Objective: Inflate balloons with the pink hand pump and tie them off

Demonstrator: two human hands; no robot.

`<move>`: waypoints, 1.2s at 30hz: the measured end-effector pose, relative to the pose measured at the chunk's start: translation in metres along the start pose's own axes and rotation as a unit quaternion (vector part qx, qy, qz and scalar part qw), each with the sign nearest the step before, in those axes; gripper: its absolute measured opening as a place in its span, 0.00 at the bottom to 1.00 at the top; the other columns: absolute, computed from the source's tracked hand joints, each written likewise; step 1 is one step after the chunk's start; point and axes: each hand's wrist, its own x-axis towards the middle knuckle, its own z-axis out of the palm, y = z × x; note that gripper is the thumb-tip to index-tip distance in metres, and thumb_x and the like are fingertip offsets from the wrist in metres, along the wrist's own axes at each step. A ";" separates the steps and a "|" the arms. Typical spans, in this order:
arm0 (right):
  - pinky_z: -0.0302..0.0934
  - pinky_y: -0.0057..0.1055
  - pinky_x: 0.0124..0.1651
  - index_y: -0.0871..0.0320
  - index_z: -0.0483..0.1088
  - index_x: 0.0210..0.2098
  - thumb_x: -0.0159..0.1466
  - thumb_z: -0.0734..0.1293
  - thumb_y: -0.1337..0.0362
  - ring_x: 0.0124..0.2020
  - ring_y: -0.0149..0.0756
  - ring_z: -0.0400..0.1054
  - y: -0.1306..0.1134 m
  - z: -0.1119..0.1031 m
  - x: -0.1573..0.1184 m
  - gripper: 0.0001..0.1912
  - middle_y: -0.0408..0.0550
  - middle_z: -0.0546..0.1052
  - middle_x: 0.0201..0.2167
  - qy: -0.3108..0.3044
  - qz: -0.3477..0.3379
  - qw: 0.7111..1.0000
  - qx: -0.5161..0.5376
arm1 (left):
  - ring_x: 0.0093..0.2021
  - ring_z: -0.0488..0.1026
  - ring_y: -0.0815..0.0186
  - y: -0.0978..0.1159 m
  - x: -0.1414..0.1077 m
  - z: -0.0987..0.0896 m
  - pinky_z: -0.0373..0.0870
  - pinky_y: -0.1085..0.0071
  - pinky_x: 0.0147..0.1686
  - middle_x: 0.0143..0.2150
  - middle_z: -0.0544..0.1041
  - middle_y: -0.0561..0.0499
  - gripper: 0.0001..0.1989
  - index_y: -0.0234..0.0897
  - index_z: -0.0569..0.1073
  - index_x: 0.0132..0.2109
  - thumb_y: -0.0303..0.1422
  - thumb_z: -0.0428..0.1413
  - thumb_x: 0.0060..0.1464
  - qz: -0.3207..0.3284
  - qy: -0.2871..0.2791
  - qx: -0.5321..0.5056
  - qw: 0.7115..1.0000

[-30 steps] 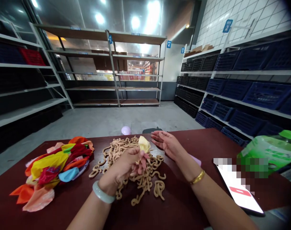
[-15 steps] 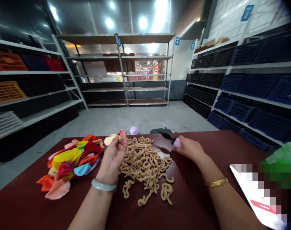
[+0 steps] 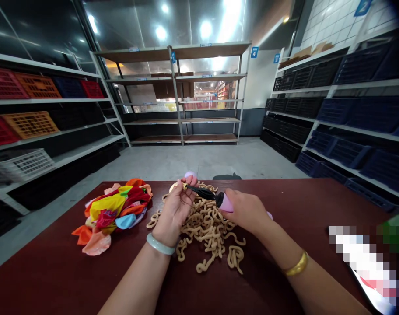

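My left hand is closed on a small pale yellow balloon, limp, its neck pinched between thumb and fingers. My right hand grips a purple balloon pump, whose black nozzle points left. The nozzle's tip meets the balloon's neck at my left fingertips; how far it goes in, I cannot tell. Below both hands lies a pile of tan, curly, rope-like strands. Limp balloons in many colours form a heap to the left. Behind my left fingers shows part of a round purple thing.
A dark red table carries everything. On its right lies a flat white item, partly blurred out, with something green beside it. Shelves with crates stand right and left, and a metal rack stands across the floor.
My right hand has brought the pump leftward, so its nozzle now meets the balloon in my left hand. The whole view has shifted slightly.
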 end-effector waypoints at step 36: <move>0.53 0.32 0.32 0.54 0.64 0.45 0.59 0.64 0.49 0.37 0.43 0.73 -0.014 -0.007 -0.005 0.20 0.47 0.77 0.37 -0.006 -0.012 0.996 0.085 | 0.36 0.75 0.63 -0.044 -0.031 0.017 0.73 0.65 0.40 0.35 0.76 0.45 0.11 0.32 0.73 0.36 0.38 0.58 0.57 0.066 -0.088 0.120 0.987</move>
